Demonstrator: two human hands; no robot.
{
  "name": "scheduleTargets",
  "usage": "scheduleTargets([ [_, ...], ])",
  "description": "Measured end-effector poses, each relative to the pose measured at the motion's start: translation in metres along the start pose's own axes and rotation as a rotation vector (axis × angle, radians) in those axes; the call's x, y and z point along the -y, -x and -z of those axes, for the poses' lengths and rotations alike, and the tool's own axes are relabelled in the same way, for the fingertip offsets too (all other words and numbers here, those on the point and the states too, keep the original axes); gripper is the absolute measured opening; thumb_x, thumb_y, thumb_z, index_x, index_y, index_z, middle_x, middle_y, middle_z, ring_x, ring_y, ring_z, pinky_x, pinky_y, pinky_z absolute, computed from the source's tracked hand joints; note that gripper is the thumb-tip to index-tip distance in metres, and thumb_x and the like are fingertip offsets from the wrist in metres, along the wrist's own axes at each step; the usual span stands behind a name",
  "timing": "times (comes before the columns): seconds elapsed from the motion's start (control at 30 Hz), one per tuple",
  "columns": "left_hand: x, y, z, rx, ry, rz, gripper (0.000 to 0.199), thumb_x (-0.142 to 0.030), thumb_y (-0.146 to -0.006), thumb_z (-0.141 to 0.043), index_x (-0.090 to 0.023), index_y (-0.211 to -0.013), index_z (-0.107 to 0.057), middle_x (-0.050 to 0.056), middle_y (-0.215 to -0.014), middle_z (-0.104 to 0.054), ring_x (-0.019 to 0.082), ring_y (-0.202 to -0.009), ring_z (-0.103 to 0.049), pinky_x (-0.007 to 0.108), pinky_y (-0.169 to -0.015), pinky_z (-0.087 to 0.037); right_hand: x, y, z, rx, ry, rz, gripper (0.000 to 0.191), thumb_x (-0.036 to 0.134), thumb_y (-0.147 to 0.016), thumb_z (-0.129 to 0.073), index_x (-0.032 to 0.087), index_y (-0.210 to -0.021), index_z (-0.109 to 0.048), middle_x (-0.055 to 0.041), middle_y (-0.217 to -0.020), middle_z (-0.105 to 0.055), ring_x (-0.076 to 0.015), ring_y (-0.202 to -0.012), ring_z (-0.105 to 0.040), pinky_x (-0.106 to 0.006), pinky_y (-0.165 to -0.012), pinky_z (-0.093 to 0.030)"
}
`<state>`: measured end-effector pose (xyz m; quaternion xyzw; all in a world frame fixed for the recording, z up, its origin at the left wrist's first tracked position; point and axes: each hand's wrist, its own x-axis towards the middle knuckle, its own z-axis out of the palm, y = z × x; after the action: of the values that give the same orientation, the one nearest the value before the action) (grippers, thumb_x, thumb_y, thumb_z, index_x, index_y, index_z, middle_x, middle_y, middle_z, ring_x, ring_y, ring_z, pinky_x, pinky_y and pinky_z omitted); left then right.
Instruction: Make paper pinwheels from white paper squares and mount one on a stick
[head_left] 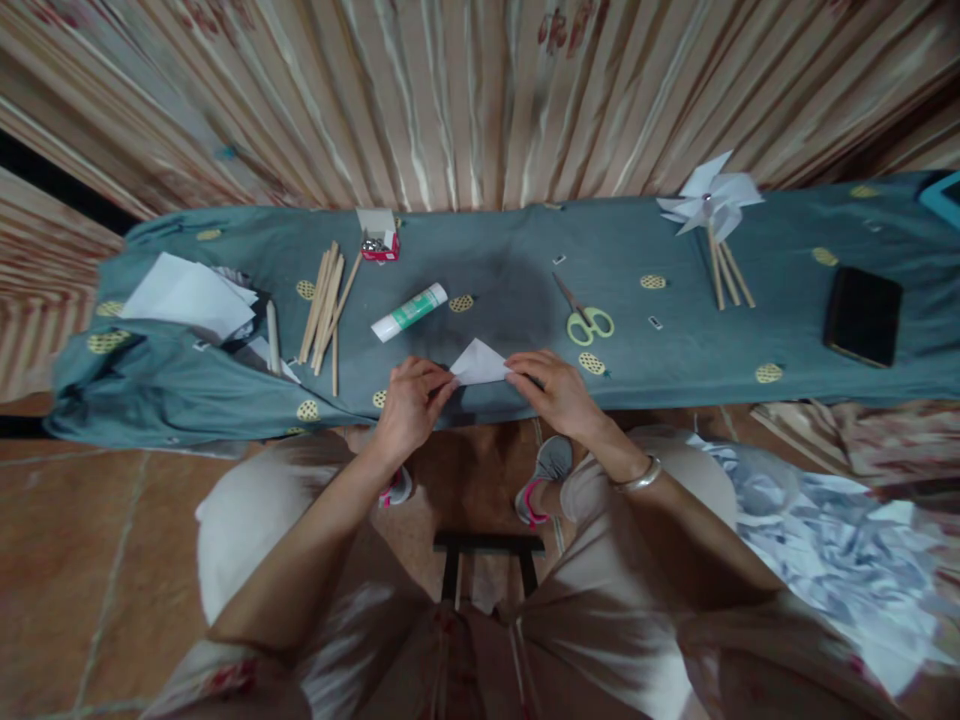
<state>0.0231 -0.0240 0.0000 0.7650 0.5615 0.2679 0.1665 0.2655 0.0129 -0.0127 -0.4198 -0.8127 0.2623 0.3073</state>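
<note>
A white sheet of paper folded into a triangle is held at the table's near edge, its peak pointing away from me. My left hand pinches its left corner between thumb and fingers. At the opposite corner my right hand, with a bangle on the wrist, pinches it the same way. Beyond the paper on the left lies a glue stick. To the right, green-handled scissors rest with their blades pointing away.
Wooden sticks, an open red box of small metal pieces and white paper sheets lie left on the cloth-covered table. Paper pinwheels on sticks and a black phone lie right. Crumpled paper is heaped below, right.
</note>
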Motion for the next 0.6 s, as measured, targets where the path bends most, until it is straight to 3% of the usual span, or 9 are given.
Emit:
scheduleTargets([
  [0.27,0.001,-0.005,-0.003,0.001,-0.069,0.053,0.023,-0.029,-0.096,-0.055,-0.017,-0.102,-0.073,0.008,-0.086,-0.071,0.025,-0.088,-0.061,0.039,-0.084,-0.046,-0.002,-0.008,-0.003,-0.063,-0.054,-0.149,0.014,0.030,-0.090,-0.059,0.023,-0.088,-0.071,-0.0051,-0.096,-0.074,-0.0212,-0.086,-0.068,-0.034,-0.083,-0.052],
  [0.43,-0.005,-0.004,-0.005,-0.080,-0.061,-0.007,0.038,-0.029,-0.096,-0.054,-0.014,-0.130,-0.061,0.013,-0.113,-0.070,0.027,-0.107,-0.061,0.041,-0.093,-0.047,0.002,-0.011,-0.001,-0.045,-0.071,-0.173,0.010,0.026,-0.088,-0.061,0.022,-0.089,-0.070,-0.0042,-0.095,-0.073,-0.0183,-0.080,-0.066,-0.031,-0.079,-0.052],
  [0.6,-0.008,0.001,-0.005,-0.040,0.100,-0.046,0.026,-0.028,-0.097,-0.053,-0.017,-0.112,-0.071,0.009,-0.102,-0.075,0.023,-0.096,-0.067,0.038,-0.089,-0.050,0.001,-0.009,0.003,-0.007,-0.104,-0.130,0.011,0.025,-0.088,-0.063,0.022,-0.092,-0.073,-0.0048,-0.099,-0.073,-0.0189,-0.087,-0.067,-0.033,-0.085,-0.052],
])
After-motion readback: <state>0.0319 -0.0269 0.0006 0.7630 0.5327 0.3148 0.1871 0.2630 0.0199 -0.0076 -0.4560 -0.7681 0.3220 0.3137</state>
